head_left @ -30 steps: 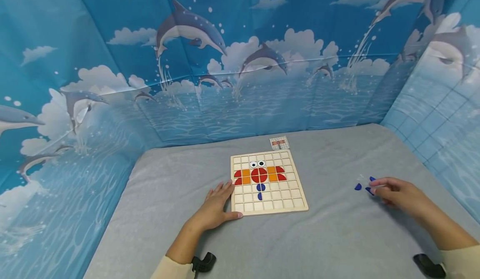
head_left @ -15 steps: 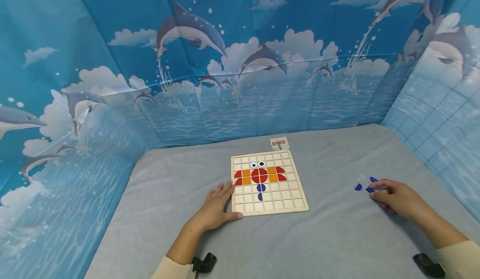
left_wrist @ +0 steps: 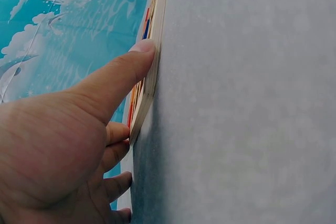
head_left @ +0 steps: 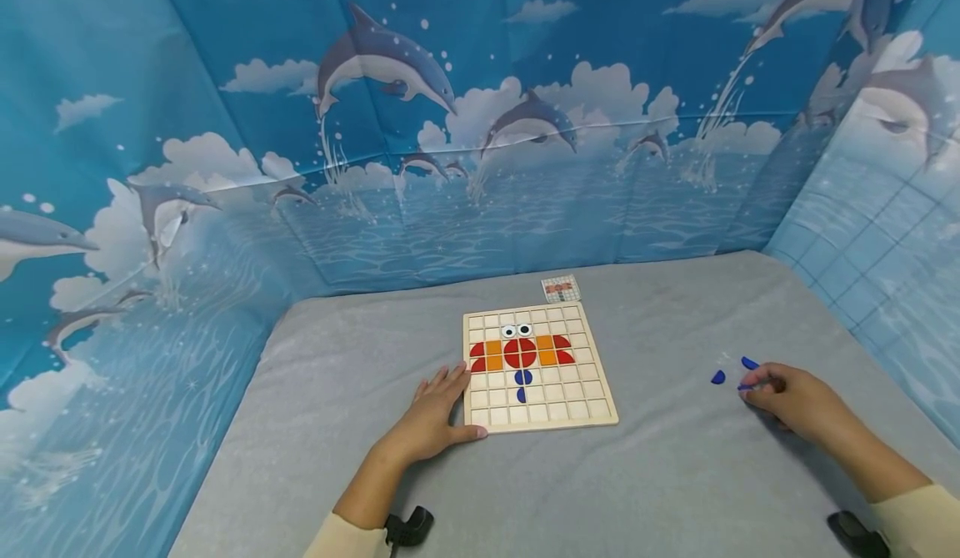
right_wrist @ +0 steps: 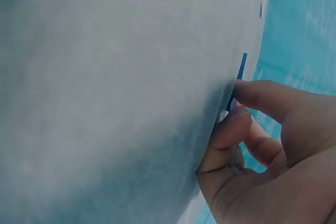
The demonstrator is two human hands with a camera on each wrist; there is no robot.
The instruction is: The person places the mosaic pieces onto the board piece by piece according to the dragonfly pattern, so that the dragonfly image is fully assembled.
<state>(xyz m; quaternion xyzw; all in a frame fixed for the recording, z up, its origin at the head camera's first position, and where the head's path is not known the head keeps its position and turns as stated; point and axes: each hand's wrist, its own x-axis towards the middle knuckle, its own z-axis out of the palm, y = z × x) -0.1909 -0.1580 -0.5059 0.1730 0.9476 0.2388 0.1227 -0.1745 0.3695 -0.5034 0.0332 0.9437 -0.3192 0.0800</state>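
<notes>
My left hand point(head_left: 429, 419) rests at the near left corner of a light wooden grid board point(head_left: 573, 414), fingers along its left side and thumb point(left_wrist: 126, 74) on the near edge. Red, orange and blue tiles and two eye tiles form a winged figure on the board; a red circle point(head_left: 520, 353) is its middle. Off to the right, my right hand point(head_left: 801, 401) pinches a blue half-round tile point(head_left: 745, 387) between thumb and forefinger, low over the cloth. Two more blue tiles lie near those fingertips: one half-round tile point(head_left: 718, 377) and one slimmer-looking tile point(head_left: 749, 363).
A small pattern card point(head_left: 561, 289) with a similar figure lies behind the board. Grey cloth point(head_left: 645, 475) covers the table. A dolphin-print curtain point(head_left: 450, 224) stands along the back and both sides. Something clear and small point(head_left: 724, 357) lies near the loose tiles.
The right thumb and forefinger have closed on one blue tile, which now stands tilted edge-on between them. My left hand and the board have stayed in place.
</notes>
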